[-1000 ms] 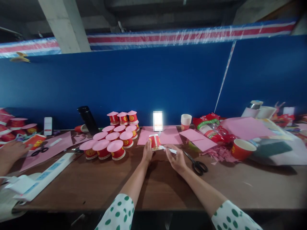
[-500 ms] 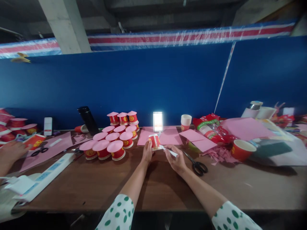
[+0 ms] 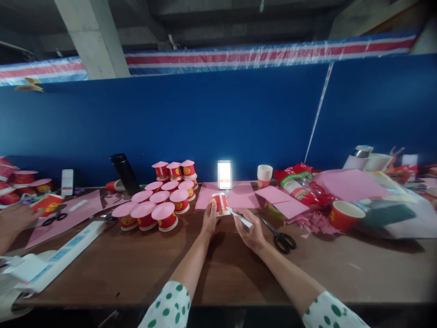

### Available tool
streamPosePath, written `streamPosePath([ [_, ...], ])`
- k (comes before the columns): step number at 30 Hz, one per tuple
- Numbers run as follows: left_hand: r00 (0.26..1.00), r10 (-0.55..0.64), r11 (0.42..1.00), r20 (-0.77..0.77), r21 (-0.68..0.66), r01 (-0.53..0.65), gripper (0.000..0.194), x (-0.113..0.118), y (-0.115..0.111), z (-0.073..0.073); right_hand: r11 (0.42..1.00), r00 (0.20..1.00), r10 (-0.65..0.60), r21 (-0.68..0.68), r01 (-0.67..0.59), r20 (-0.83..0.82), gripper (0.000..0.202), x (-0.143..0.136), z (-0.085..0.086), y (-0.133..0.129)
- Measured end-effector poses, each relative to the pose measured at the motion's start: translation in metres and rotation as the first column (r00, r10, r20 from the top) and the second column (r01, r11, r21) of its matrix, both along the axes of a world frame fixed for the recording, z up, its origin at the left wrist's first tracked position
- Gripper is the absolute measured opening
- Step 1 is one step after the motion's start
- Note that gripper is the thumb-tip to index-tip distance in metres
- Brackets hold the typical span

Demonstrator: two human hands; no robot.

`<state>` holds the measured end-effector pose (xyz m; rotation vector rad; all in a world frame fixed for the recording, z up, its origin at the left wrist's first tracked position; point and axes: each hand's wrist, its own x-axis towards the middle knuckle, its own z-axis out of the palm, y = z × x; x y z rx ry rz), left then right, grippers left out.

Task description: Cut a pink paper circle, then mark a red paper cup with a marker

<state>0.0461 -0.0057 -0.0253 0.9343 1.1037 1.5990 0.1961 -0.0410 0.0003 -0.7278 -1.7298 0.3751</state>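
My left hand (image 3: 209, 219) grips a red paper cup (image 3: 220, 204) with a pale strip down its side. Closed round a white tube (image 3: 243, 219), my right hand (image 3: 251, 230) holds its narrow tip at the cup's right edge. Behind the cup lies a pink sheet (image 3: 202, 196). Several red cups topped with pink paper cones (image 3: 165, 211) stand in rows to the left. Black-handled scissors (image 3: 284, 243) rest just right of my right hand.
A power strip (image 3: 68, 256) and another person's hand (image 3: 15, 223) are at the left. A black bottle (image 3: 125, 174) stands behind. To the right are pink paper scraps (image 3: 316, 220), a red packet (image 3: 293, 182) and a large red cup (image 3: 345, 216).
The view has shifted very slightly. The rear of the white tube in my right hand sits a little lower; my left hand keeps its hold on the cup.
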Motion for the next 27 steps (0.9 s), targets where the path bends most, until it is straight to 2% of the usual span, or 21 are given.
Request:
streamPosePath([
  [5, 1.000, 0.004, 1.000, -0.015, -0.017, -0.005, 0.051, -0.0012, 0.0006, -0.0007, 1.000, 1.000, -0.015, 0.013, 0.015, 0.023, 0.018, -0.0012, -0.0018, 0.0008],
  [10, 1.000, 0.005, 1.000, -0.016, 0.021, -0.005, 0.050, -0.0019, 0.0023, -0.0027, 1.000, 1.000, -0.008, 0.019, 0.008, 0.003, 0.020, -0.0010, -0.0027, 0.0014],
  [18, 0.999, 0.038, 0.999, -0.006, -0.015, -0.038, 0.049, -0.0022, 0.0029, -0.0045, 0.999, 1.000, -0.006, 0.036, 0.005, 0.030, 0.020, -0.0022, 0.0005, -0.0008],
  [27, 1.000, -0.010, 1.000, 0.020, 0.022, 0.009, 0.048, 0.0013, -0.0021, 0.0014, 0.996, 0.992, 0.082, 0.010, -0.084, 0.100, 0.025, 0.0014, 0.0029, -0.0041],
])
